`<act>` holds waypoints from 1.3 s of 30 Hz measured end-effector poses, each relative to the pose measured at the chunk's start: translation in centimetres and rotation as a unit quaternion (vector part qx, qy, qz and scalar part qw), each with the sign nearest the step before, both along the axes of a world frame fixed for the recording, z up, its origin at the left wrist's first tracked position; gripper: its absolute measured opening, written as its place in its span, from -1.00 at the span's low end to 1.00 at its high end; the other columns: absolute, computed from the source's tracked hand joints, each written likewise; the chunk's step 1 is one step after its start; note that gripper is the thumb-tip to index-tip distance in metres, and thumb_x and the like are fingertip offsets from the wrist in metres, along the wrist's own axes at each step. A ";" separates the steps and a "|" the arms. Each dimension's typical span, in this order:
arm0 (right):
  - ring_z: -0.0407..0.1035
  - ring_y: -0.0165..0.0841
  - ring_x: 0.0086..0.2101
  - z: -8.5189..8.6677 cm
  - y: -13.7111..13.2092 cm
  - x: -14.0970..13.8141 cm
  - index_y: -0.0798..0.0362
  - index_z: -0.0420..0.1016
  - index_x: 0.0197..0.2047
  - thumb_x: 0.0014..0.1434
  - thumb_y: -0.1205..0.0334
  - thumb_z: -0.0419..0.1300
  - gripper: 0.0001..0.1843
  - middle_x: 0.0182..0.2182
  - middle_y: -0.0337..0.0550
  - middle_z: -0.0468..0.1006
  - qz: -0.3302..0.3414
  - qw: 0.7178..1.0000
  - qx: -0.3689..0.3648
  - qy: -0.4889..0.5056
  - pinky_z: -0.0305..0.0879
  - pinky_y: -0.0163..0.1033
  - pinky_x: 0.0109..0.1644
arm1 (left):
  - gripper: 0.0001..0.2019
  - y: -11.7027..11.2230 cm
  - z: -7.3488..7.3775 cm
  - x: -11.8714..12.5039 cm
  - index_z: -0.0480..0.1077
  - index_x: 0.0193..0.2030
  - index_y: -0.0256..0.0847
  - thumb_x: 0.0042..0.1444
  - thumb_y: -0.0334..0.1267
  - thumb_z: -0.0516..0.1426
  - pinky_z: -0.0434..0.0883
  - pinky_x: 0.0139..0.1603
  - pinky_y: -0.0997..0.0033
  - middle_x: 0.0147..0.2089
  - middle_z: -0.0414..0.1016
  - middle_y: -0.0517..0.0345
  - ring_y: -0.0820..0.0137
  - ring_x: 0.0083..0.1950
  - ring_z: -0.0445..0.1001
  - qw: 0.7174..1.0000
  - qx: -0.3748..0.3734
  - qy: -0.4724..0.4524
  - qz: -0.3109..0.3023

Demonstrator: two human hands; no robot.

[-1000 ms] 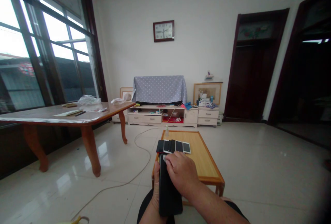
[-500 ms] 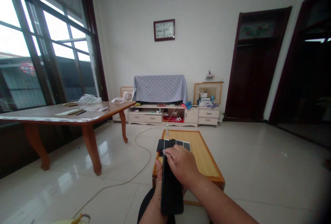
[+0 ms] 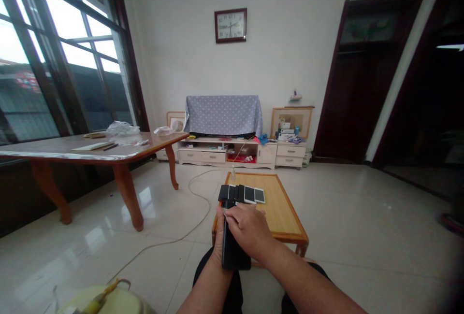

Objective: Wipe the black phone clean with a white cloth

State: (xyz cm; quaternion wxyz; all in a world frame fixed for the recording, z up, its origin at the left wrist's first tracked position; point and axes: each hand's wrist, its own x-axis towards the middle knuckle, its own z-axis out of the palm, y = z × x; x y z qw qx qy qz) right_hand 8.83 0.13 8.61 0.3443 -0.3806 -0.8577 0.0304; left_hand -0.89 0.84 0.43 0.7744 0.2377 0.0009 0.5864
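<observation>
- Since the last frame the head has tipped down a little and both hands have drawn back from the row of phones (image 3: 239, 193), so its two pale-faced phones now show clear of the right hand (image 3: 248, 229).
- The left hand (image 3: 219, 239) cradles a black phone (image 3: 234, 256) from below, its fingers (image 3: 219, 227) curled up the phone's left edge, closed around it.
- The right hand lies across the phone's upper end, fingers together and bent down over it – fingertips (image 3: 226, 212) at the top corner, beside a tiny pale bit (too small to name).
- The phone is tilted, held above the near end of the low table (image 3: 290, 222), its top end just short of the row.
- The row lies side by side on that wooden table, dark phones to the left, pale ones to the right.
- A small bottle (image 3: 233, 175) stands at the table's far end.
- A cable (image 3: 203, 207) curves across the tiled floor.
- Beyond are a long table (image 3: 145, 146) and a low cabinet (image 3: 217, 157).
- A pale object (image 3: 108, 302) is cut off at the bottom edge.
</observation>
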 end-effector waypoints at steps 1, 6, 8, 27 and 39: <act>0.44 -0.32 -0.21 -0.5 -0.5 -0.2 -0.05 0.61 -0.18 0.34 0.29 0.17 -0.83 -0.28 -0.21 0.58 0.008 1.000 -0.011 0.007 0.18 -0.26 -0.13 | -0.17 0.2 0.0 -0.2 0.37 0.26 -0.29 0.23 0.40 -0.15 0.05 0.48 -0.06 0.32 0.38 -0.19 0.00 0.46 0.17 1.000 0.014 0.016 -0.015; 0.42 -0.32 -0.25 -3.2 -3.4 -0.5 -0.06 0.60 -0.13 0.30 0.33 0.19 -0.83 -0.30 -0.21 0.55 0.052 0.997 -0.048 0.032 0.17 -0.26 -0.16 | -0.08 0.5 -0.1 -1.6 0.30 0.33 -0.26 0.15 0.48 -0.16 -0.02 0.46 -0.24 0.36 0.33 -0.22 -0.06 0.52 0.01 0.998 0.036 0.030 -0.042; 0.41 -0.33 -0.27 -4.2 -4.6 -0.3 -0.06 0.60 -0.15 0.31 0.34 0.17 -0.82 -0.32 -0.22 0.53 0.076 0.995 -0.055 0.032 0.16 -0.26 -0.19 | -0.13 0.5 0.0 -2.1 0.29 0.33 -0.23 0.19 0.43 -0.18 -0.05 0.47 -0.23 0.40 0.28 -0.19 -0.02 0.54 -0.03 0.998 0.047 0.030 -0.039; 0.42 -0.30 -0.24 -3.9 -3.0 -0.3 -0.08 0.58 -0.15 0.33 0.31 0.16 -0.83 -0.30 -0.21 0.54 0.017 0.999 -0.019 0.044 0.17 -0.24 -0.16 | -0.09 0.7 0.1 -1.9 0.27 0.34 -0.38 0.24 0.41 -0.23 -0.15 0.53 -0.09 0.42 0.23 -0.30 0.01 0.53 0.01 0.997 0.046 0.023 -0.061; 0.43 -0.28 -0.22 -4.1 -3.4 0.6 -0.05 0.55 -0.14 0.34 0.32 0.13 -0.83 -0.29 -0.18 0.55 0.010 0.999 0.007 0.042 0.22 -0.23 -0.13 | -0.05 0.8 1.0 -2.3 0.18 0.40 -0.39 0.21 0.44 -0.22 -0.31 0.55 -0.04 0.49 0.08 -0.26 0.11 0.57 -0.18 0.997 0.055 -0.002 -0.057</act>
